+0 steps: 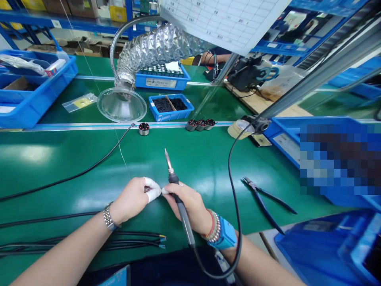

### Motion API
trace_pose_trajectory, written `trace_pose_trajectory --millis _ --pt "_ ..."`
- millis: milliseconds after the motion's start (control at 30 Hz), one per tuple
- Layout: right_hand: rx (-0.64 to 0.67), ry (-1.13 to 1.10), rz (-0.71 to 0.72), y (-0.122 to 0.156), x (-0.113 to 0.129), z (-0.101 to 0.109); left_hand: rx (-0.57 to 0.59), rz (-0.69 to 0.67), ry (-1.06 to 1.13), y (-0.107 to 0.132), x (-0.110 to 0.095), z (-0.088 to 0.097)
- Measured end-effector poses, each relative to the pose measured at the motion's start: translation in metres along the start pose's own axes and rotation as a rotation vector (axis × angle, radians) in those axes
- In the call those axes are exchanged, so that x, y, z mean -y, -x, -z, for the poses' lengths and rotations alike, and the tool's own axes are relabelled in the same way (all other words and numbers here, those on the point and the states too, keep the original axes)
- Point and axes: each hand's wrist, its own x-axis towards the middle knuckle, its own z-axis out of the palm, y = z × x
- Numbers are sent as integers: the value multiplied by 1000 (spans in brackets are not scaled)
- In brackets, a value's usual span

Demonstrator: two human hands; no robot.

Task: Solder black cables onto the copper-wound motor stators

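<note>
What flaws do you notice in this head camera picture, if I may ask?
In the head view, pale glare lies on the green bench; the wide lens bends and stretches the edges; a mosaic patch hides the right side; the iron looks sharp, with no clear motion blur.

"What lies near the front edge of the desk?"

"Black wires with bared tips toward the left, cutters toward the right."

"And along the far side?"

"A row of round metal parts beside a tape roll, then a blue tray of black foam and a glass funnel."

"The left corner?"

"A large blue bin."
</note>
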Motion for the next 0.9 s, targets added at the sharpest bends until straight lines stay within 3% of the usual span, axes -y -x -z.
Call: trace_pose_trajectory --millis 233,367,467,667,900 --pt "-63 -114 -244 5 0 1 -1 35 -28 -1 0 -1" --pt "-79 -223 -325 7 -1 -1 -10 17 -48 0 -1 -1" --pt "-86 -184 -369 5 4 -8 -43 -26 -87 2 -2 -3" --pt "-127 134 -264 6 17 -19 -113 -165 -344 5 3 -12" --pt "-98 -38 -217 9 7 8 -121 -248 -491 5 6 -13"
